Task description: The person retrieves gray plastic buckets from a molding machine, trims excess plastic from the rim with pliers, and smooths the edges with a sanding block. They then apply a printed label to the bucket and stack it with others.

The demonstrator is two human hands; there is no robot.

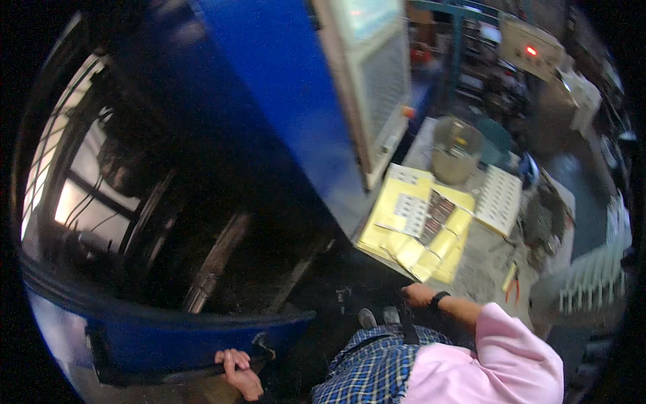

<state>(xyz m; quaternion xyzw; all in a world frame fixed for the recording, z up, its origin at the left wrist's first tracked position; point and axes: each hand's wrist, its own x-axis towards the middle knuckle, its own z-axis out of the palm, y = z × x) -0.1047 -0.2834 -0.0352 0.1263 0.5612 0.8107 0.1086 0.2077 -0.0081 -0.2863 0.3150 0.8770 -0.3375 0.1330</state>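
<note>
At the bottom left, my left hand (241,374) has its fingers curled over the lower edge of a blue machine door (178,350). A small metal handle (264,343) sits on that door, just to the right of my fingers. My right hand (419,295), with a black band at the wrist, hangs by the near edge of a worktable (478,276). Its fingers point away from me and are too dark and small to make out. Closest to it lie yellow sheets (444,266), with printed white cards (410,214) on top.
The dark inside of the blue machine (269,87) fills the left, with metal rods (219,259) across it. On the table stand a grey bucket (456,151), a white printed sheet (498,200) and pliers (514,283). A control panel (380,87) rises behind. Pale stacked pieces (592,283) are at right.
</note>
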